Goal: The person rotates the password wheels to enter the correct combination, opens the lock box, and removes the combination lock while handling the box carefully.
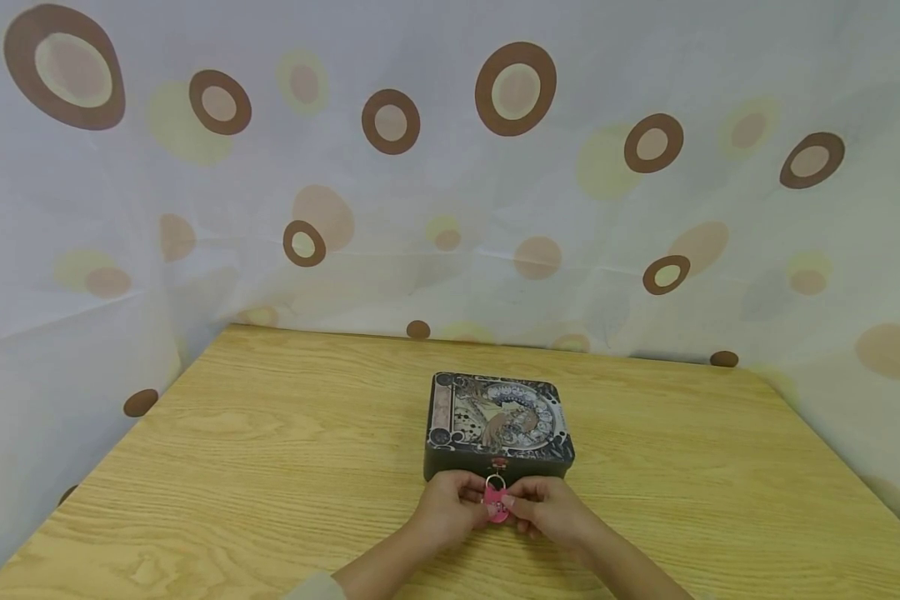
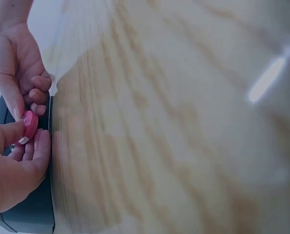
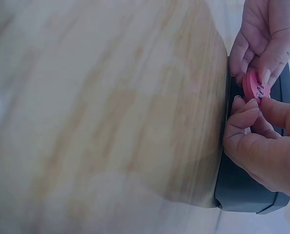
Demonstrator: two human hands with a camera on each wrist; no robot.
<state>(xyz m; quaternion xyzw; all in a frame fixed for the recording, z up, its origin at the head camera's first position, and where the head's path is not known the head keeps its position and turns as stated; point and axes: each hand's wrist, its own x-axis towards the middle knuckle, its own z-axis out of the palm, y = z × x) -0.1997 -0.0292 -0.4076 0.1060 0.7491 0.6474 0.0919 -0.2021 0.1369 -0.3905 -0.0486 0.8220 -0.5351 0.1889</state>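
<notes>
Pink padlock (image 1: 496, 493) hung at the front of a dark tin box (image 1: 513, 417), its metal shackle (image 1: 496, 479) looped at the reddish clasp (image 1: 499, 462) just under the lid's near edge. Both hands were clamped on its body: the left hand (image 1: 450, 506) pinched one side, the right hand (image 1: 551, 505) the other, with both thumbs on the front face. Number dials (image 3: 260, 91) showed there in the right wrist view, though the digits were too small to read. Judging by this, the work in hand was on the lock's code, and it seemed only partway through. What stood done was modest: the box sat upright on the wooden table (image 1: 270, 450), lock side towards the person, and the padlock was firmly held. The padlock was not yet off the clasp, and the lid looked down; whether the shackle was latched could not be told.
</notes>
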